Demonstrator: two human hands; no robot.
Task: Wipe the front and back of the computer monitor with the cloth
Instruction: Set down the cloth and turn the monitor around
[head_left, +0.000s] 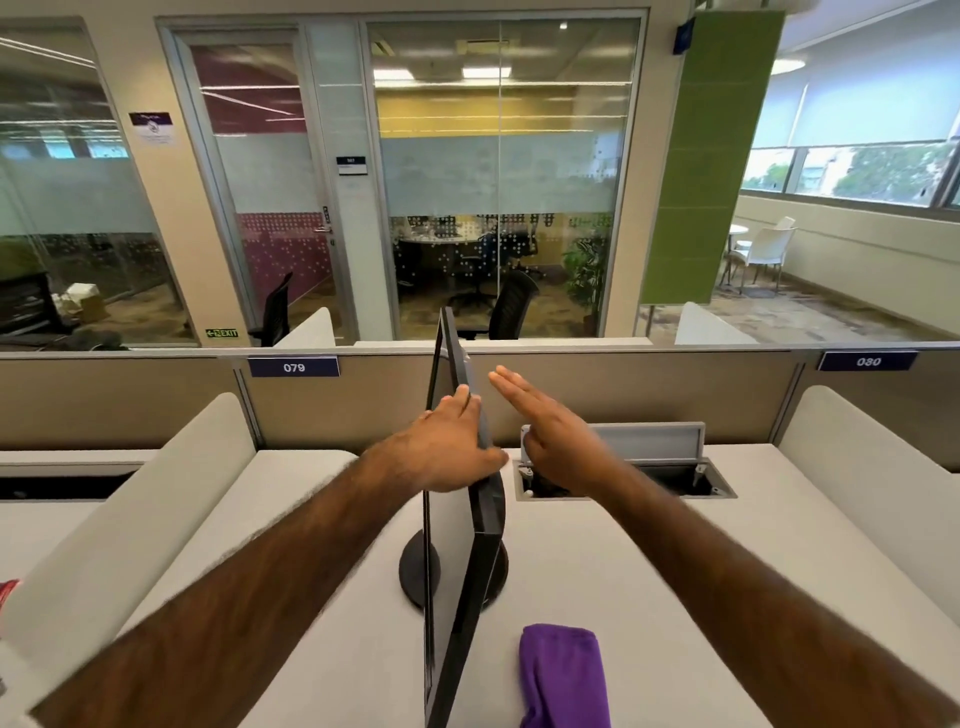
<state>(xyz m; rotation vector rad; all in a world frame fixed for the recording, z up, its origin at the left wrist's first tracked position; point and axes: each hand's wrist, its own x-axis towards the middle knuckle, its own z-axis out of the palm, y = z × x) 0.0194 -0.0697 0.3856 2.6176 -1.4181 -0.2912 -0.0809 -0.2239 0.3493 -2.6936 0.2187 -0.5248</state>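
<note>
A black computer monitor (467, 530) stands edge-on to me on its round base (418, 569), the screen facing left and its back facing right. My left hand (447, 447) lies over the monitor's top edge, fingers on the screen side and thumb on the back. My right hand (545, 431) hovers just right of the monitor with straight fingers, holding nothing. A folded purple cloth (563, 675) lies on the white desk (649, 571) to the right of the monitor, near me.
An open grey cable hatch (649, 467) is set in the desk behind my right hand. Beige partition panels (623, 395) numbered 079 and 080 close the desk's far side. White side dividers (857, 478) flank the desk. Glass-walled rooms lie beyond.
</note>
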